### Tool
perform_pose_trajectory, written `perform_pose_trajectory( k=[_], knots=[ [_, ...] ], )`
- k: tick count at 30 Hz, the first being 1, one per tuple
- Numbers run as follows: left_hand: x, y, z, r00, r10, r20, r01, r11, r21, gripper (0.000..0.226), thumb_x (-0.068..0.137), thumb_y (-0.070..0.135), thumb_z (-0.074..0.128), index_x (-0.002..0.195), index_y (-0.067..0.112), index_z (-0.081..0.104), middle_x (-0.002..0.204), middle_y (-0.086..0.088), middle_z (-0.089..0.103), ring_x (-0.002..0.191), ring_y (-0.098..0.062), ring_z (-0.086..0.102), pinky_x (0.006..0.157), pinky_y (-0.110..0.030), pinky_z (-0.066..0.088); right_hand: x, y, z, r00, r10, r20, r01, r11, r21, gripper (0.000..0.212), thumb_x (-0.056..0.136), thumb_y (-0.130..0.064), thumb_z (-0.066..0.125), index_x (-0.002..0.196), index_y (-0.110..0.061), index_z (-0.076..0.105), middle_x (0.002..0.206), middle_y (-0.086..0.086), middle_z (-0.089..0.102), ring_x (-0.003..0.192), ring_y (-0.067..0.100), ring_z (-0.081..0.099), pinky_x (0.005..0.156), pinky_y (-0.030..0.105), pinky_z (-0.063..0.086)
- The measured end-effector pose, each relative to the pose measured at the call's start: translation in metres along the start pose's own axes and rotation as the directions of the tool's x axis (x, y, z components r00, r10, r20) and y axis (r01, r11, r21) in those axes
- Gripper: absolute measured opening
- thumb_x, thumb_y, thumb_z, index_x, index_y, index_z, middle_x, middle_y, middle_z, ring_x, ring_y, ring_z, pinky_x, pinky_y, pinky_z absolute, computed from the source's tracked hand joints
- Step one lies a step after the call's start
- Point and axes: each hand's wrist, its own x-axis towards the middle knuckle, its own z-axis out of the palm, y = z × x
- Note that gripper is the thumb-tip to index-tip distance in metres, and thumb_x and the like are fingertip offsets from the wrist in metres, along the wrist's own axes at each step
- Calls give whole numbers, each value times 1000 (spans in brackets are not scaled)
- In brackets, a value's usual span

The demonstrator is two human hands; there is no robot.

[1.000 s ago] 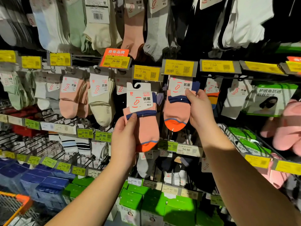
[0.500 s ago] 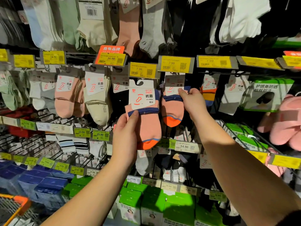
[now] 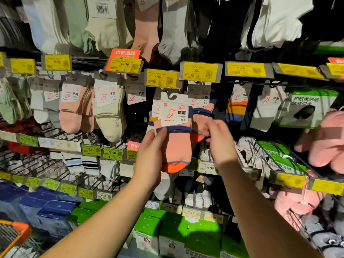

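My left hand (image 3: pixel 149 159) holds a pair of pink socks (image 3: pixel 179 146) with a navy cuff, an orange toe and a white card label (image 3: pixel 174 112), thumb pressed on the cuff. The pair is lifted in front of the rack, just under a yellow 7.99 price tag (image 3: pixel 162 78). A second identical pair (image 3: pixel 200 119) hangs on its hook right behind. My right hand (image 3: pixel 220 144) is blurred, its fingertips at that hanging pair's lower right edge; whether they pinch it is unclear.
Rows of socks hang on wire hooks with yellow price tags above and below. Green boxes (image 3: pixel 186 233) and blue packs (image 3: pixel 42 207) fill the bottom shelves. An orange basket corner (image 3: pixel 17 230) sits at the lower left. Pink plush items (image 3: pixel 327 144) hang at the right.
My right hand has slid down from the hanging pair's cuff to its lower edge. The left hand has moved its pair slightly right and up, closer to the hanging one.
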Motion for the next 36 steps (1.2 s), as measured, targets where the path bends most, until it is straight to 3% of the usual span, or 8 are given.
perform_pose_trajectory(
  k=[4, 11, 16, 19, 23, 27, 32, 36],
  knots=[
    [3, -6, 9, 999, -33, 43, 32, 999, 17, 13, 98, 22, 58, 101, 18, 70, 96, -5, 77, 86, -19, 71, 80, -37, 53, -16, 5, 14, 980, 50, 193, -86, 979, 185, 19, 103, -41, 49, 105, -31, 66, 105, -5, 73, 100, 16, 67, 87, 34, 53],
    [16, -8, 25, 991, -49, 122, 34, 992, 122, 19, 100, 25, 58, 112, 19, 71, 105, -4, 77, 100, -22, 72, 94, -42, 54, 1, -10, 3, 977, -23, 210, -15, 984, 178, 10, 103, -25, 54, 103, -24, 64, 92, -12, 76, 87, 2, 71, 73, 22, 51],
    [23, -4, 37, 987, -57, 151, 39, 992, 116, 17, 101, 22, 55, 109, 22, 70, 100, 1, 78, 91, -14, 72, 77, -27, 55, 16, -21, -4, 971, -96, 220, 63, 986, 153, 17, 102, -23, 57, 117, -26, 63, 115, -2, 74, 104, 14, 71, 86, 34, 57],
    [29, -2, 45, 989, -75, 129, 64, 994, 92, 15, 101, 23, 55, 105, 24, 70, 98, 1, 78, 92, -16, 73, 79, -30, 56, 27, -29, -6, 967, -146, 207, 129, 987, 93, 11, 102, -25, 57, 108, -32, 63, 114, -2, 73, 102, 15, 71, 87, 40, 57],
    [36, 2, 54, 991, -105, 82, 93, 986, 135, 15, 101, 29, 54, 101, 24, 68, 90, 5, 75, 80, -12, 71, 58, -25, 49, 44, -33, -5, 976, -160, 149, 155, 987, 43, 7, 101, -29, 58, 102, -33, 64, 107, -2, 74, 97, 16, 71, 88, 48, 56],
    [41, 4, 59, 991, -130, 44, 122, 980, 158, 19, 102, 28, 49, 101, 24, 67, 86, 3, 74, 70, -11, 70, 48, -19, 48, 58, -34, -6, 982, -155, 108, 152, 988, 34, 7, 101, -29, 59, 103, -32, 64, 104, -5, 73, 94, 11, 71, 84, 40, 57],
    [44, -8, 56, 993, -119, 12, 111, 953, 281, 22, 97, 12, 48, 78, 20, 56, 71, 2, 64, 71, -19, 63, 55, -26, 49, 66, -25, -2, 988, -95, 123, 100, 994, -32, 5, 99, -31, 61, 100, -27, 64, 102, 1, 74, 90, 20, 72, 82, 48, 58],
    [47, -18, 54, 989, -147, 19, 133, 936, 326, 17, 98, 10, 48, 97, 17, 63, 88, -4, 69, 77, -20, 66, 70, -39, 58, 74, -23, -1, 994, -94, 50, 101, 979, -177, 24, 95, -39, 63, 83, -19, 57, 90, 11, 70, 84, 30, 69, 71, 45, 54]
  ],
)
